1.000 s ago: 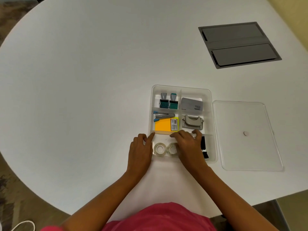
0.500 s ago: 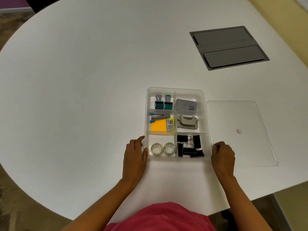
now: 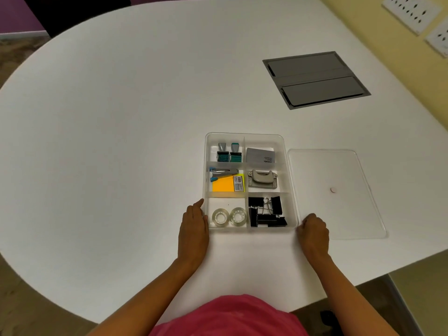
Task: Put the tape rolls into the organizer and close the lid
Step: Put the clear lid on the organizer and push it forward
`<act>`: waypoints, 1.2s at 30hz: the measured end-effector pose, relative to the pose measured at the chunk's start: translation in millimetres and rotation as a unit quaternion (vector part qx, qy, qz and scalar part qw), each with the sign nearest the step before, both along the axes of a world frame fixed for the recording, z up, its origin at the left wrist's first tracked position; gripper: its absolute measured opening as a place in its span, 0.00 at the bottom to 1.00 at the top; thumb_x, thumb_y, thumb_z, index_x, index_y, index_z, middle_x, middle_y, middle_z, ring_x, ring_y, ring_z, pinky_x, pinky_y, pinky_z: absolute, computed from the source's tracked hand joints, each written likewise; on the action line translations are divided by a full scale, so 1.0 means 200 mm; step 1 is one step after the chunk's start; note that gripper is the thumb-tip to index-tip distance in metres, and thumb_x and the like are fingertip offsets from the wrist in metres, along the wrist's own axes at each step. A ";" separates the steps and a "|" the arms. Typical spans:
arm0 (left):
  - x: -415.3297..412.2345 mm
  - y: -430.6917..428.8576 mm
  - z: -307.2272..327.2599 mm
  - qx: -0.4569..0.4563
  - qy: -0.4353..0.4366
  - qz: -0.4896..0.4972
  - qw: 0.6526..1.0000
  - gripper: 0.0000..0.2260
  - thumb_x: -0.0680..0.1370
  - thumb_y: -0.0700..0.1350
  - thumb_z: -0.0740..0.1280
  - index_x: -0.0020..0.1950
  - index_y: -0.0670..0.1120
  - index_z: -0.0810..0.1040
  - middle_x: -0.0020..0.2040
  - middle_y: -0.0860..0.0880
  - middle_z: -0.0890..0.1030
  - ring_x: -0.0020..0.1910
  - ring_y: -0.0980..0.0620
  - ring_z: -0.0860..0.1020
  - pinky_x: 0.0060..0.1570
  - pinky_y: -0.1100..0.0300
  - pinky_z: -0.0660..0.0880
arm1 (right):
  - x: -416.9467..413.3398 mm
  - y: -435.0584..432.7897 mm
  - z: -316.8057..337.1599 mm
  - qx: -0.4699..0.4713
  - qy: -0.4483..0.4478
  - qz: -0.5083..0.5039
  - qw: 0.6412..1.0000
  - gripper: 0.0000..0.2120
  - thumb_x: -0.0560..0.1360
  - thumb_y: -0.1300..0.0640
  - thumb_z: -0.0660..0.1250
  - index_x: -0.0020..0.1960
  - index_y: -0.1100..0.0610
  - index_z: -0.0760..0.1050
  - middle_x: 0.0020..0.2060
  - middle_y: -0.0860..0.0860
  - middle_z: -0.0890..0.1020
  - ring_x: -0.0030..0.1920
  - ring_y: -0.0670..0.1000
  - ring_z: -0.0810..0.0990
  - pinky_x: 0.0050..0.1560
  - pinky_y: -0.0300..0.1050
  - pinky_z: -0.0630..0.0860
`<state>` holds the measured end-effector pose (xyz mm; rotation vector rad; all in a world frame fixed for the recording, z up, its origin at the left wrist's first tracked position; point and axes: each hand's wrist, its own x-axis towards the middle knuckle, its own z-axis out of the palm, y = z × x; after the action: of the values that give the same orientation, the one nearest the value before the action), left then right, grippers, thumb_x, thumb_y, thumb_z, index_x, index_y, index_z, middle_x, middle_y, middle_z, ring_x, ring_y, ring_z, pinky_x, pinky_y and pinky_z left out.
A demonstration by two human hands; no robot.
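Clear glossy plastic organizer [image 3: 289, 180] & lid [image 3: 339, 214], transp. shiny tape rolls [image 3: 229, 217], matt white table [image 3: 121, 141].

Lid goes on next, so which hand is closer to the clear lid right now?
Right. The right hand rests at the near left corner of the lid, about touching its edge. The left hand is on the far side of the organizer, against its left wall.
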<state>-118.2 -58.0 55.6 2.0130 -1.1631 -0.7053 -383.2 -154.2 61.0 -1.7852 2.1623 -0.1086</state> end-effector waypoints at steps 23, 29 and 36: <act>-0.03 -0.02 0.12 0.053 -0.192 -0.059 0.978 0.25 0.77 0.44 0.66 0.72 0.44 0.64 0.67 0.40 0.68 0.64 0.42 0.68 0.60 0.52 0.71 | 0.13 0.13 0.70 -0.337 -0.174 0.110 0.919 0.19 0.64 0.77 0.69 0.34 0.56 0.66 0.27 0.49 0.67 0.26 0.45 0.62 0.29 0.28 0.62; -0.05 -0.08 0.25 -0.034 -0.008 -0.019 0.999 0.20 0.80 0.48 0.61 0.72 0.47 0.65 0.68 0.45 0.68 0.64 0.48 0.70 0.62 0.53 0.69 | 0.21 0.17 0.87 -0.278 -0.416 0.062 0.864 0.16 0.70 0.67 0.70 0.33 0.51 0.68 0.26 0.46 0.69 0.28 0.44 0.67 0.30 0.27 0.65; -0.02 -0.10 0.36 -0.044 0.130 0.056 0.989 0.16 0.82 0.44 0.57 0.69 0.45 0.67 0.61 0.44 0.76 0.54 0.46 0.79 0.59 0.46 0.75 | 0.19 0.10 0.80 -0.052 -0.620 -0.036 0.782 0.18 0.76 0.60 0.67 0.30 0.52 0.66 0.22 0.45 0.66 0.24 0.45 0.63 0.27 0.36 0.63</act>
<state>-122.7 -77.4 128.4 1.8322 -0.9068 -0.8178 -346.1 -134.7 221.6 -1.0519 1.2005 -1.0904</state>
